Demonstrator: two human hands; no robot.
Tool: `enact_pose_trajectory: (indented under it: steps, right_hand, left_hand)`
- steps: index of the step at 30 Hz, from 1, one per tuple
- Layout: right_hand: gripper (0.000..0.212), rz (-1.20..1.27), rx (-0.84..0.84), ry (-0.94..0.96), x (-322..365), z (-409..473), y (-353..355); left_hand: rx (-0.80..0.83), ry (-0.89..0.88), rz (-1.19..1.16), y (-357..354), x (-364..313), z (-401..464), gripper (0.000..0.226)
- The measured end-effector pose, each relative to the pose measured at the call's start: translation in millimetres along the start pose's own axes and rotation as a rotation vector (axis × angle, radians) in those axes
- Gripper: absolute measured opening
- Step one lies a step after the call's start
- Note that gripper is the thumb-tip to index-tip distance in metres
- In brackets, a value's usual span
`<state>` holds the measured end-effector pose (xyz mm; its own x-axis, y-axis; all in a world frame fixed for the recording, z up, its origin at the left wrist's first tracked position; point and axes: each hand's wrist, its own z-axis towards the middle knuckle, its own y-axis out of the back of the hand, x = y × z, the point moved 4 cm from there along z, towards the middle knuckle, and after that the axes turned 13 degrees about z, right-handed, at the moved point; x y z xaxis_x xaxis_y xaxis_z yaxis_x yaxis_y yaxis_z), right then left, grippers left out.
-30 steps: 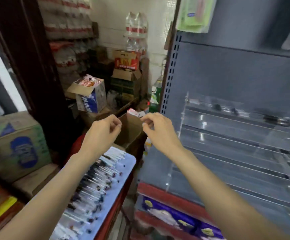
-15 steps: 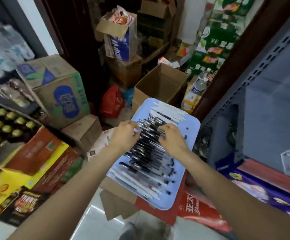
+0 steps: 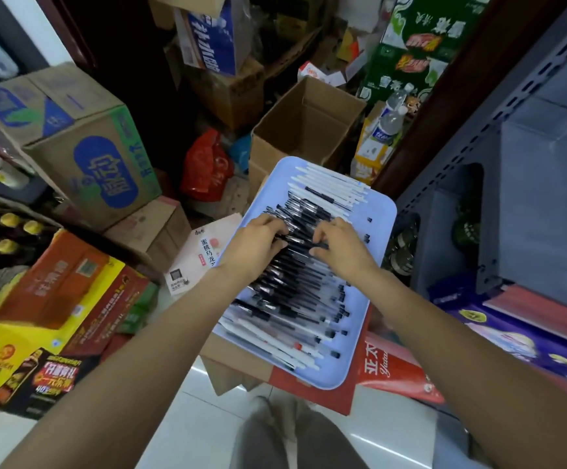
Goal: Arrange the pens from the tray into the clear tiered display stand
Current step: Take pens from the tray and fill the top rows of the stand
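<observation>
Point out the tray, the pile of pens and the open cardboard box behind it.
tray (image 3: 382, 214), head view, bare right rim.
pile of pens (image 3: 295, 292), head view, middle of black pens.
open cardboard box (image 3: 309, 130), head view, inner wall.

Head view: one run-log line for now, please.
left hand: gripping black pens | right hand: gripping pens | pale blue plastic tray: loaded
</observation>
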<state>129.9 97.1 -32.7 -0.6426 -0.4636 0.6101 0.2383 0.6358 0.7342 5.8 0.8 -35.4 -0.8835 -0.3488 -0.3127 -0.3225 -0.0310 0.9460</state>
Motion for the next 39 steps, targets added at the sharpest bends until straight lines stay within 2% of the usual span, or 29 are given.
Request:
enact_pose_trajectory:
  steps: [6, 12, 15, 17, 19, 21, 23, 25, 28, 31, 33, 35, 37, 39]
  right_hand:
    - [0.019, -0.043, 0.080, 0.057, 0, -1, 1]
    - [0.020, -0.216, 0.116, 0.069, 5, -1, -1]
    - [0.018, -0.216, 0.122, 0.057, 7, -4, 0]
    - [0.017, -0.184, 0.110, 0.062, 9, -8, 6]
    - [0.016, -0.076, 0.072, 0.059, 15, -15, 17]
    - [0.018, 0.108, 0.019, 0.052, 24, -22, 30]
    - [0.017, 0.258, -0.046, 0.048, 38, -29, 45]
    - [0.011, 0.371, -0.101, 0.041, 50, -36, 57]
    - [0.021, 0.402, -0.200, 0.058, 63, -49, 80]
    - [0.017, 0.314, -0.354, 0.129, 68, -74, 118]
    - [0.016, 0.339, -0.458, 0.153, 62, -90, 147]
    - [0.009, 0.483, -0.531, 0.132, 50, -106, 177]
    - [0.016, 0.714, -0.600, 0.132, 37, -123, 205]
    - [0.023, 0.929, -0.639, 0.189, 25, -143, 232]
  left_hand:
    - [0.013, 0.032, -0.038, -4, 2, 10, 0.019]
    - [0.065, 0.046, -0.093, -5, 8, 13, 0.015]
    - [0.087, 0.038, -0.090, -2, 8, 14, 0.013]
    - [0.048, 0.028, -0.133, 6, 5, 13, 0.012]
    - [-0.024, 0.090, -0.340, 21, 2, 9, 0.011]
    - [-0.067, 0.208, -0.752, 38, -4, 3, 0.017]
    - [-0.035, 0.295, -1.083, 47, -17, -1, 0.027]
    - [0.001, 0.311, -1.179, 55, -35, 1, 0.018]
    - [-0.026, 0.257, -1.156, 73, -62, 7, 0.013]
    - [-0.169, 0.178, -1.058, 101, -88, 13, 0.016]
    - [-0.248, 0.074, -0.972, 123, -110, 16, 0.018]
    - [-0.303, -0.054, -0.792, 143, -139, 20, 0.023]
    - [-0.325, -0.163, -0.577, 160, -174, 23, 0.027]
    - [-0.319, -0.258, -0.469, 171, -211, 25, 0.026]
